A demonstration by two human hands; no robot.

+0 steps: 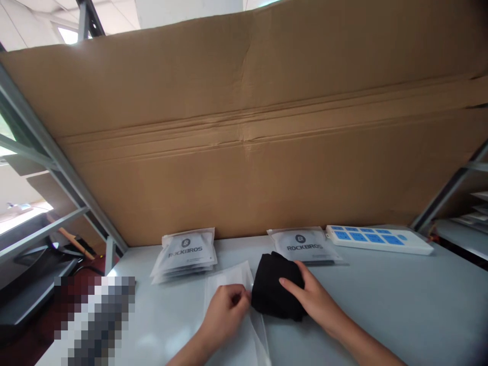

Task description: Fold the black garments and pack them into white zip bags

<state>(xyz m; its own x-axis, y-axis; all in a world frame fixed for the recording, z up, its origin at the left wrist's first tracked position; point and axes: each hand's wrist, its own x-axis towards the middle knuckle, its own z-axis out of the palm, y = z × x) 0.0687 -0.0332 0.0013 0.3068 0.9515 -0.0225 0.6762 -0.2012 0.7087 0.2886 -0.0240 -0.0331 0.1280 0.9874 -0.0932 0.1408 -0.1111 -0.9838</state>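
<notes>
My right hand grips a folded black cloth item, thumb on top and fingers behind it. The bundle is held just over the table, right of a clear plastic bag. Lying flat, that bag is partly covered by my left hand. The left fingers are curled into a pinch at the bag's right edge, beside the black cloth. Their tips are partly hidden.
A stack of frosted ROCKBROS bags lies at the back left. Another ROCKBROS bag pile sits behind the cloth, with a white and blue power strip to its right. A cardboard sheet walls off the table's rear.
</notes>
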